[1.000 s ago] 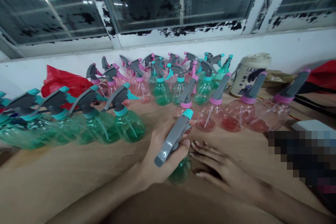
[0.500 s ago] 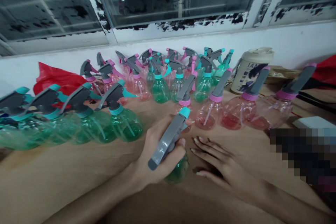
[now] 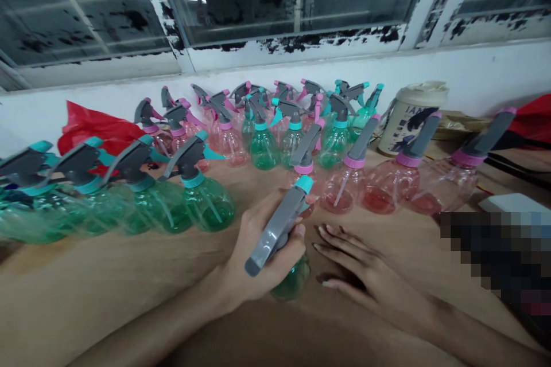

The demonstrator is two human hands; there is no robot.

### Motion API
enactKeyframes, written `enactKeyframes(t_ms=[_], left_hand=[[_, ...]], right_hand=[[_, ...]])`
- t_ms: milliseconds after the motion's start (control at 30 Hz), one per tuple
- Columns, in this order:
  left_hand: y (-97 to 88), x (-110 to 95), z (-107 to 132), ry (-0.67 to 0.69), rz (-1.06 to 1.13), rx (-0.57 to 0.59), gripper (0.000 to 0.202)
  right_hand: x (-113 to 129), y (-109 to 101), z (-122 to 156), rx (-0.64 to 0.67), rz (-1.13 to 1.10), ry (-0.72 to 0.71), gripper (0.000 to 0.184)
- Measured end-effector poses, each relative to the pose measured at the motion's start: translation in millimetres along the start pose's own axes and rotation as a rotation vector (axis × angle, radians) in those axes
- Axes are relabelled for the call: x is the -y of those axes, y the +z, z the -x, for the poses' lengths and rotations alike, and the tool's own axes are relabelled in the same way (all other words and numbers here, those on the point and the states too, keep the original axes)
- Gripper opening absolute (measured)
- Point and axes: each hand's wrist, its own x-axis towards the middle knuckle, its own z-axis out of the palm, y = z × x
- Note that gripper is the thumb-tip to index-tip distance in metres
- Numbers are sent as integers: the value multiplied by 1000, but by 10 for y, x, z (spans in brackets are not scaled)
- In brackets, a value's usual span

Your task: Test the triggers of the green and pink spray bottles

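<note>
My left hand (image 3: 262,241) is wrapped round the neck of a green spray bottle (image 3: 293,280), just under its grey trigger head with a teal nozzle. The bottle stands on the tabletop, and much of it is hidden behind the fingers. To its right my right hand (image 3: 361,264) rests palm down on the table, fingers spread, holding nothing. Left of my hands stands a row of green spray bottles (image 3: 209,206) with teal collars. Beyond them on the right runs a row of pink spray bottles (image 3: 338,192) with pink collars and a little liquid inside.
More pink and green spray bottles (image 3: 263,146) crowd the back of the table by the wall. A printed cream tumbler (image 3: 407,117) stands at the back right. Red plastic bags (image 3: 97,129) lie at both sides. Near the right edge is a white box (image 3: 516,205), beside a pixelated area.
</note>
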Motion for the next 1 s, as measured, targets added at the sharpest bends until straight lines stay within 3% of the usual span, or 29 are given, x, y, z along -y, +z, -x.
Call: enactKeyframes(t_ms=[400, 600, 1000], left_hand=[[-19, -33, -4, -6, 42, 9, 24], [-72, -20, -15, 34, -34, 60, 14], [-19, -61, -9, -10, -29, -14, 17]], right_hand=[[-27, 20, -2, -6, 25, -5, 50], [-28, 14, 10, 9, 26, -13, 49], [-17, 4, 1, 24, 60, -20, 50]])
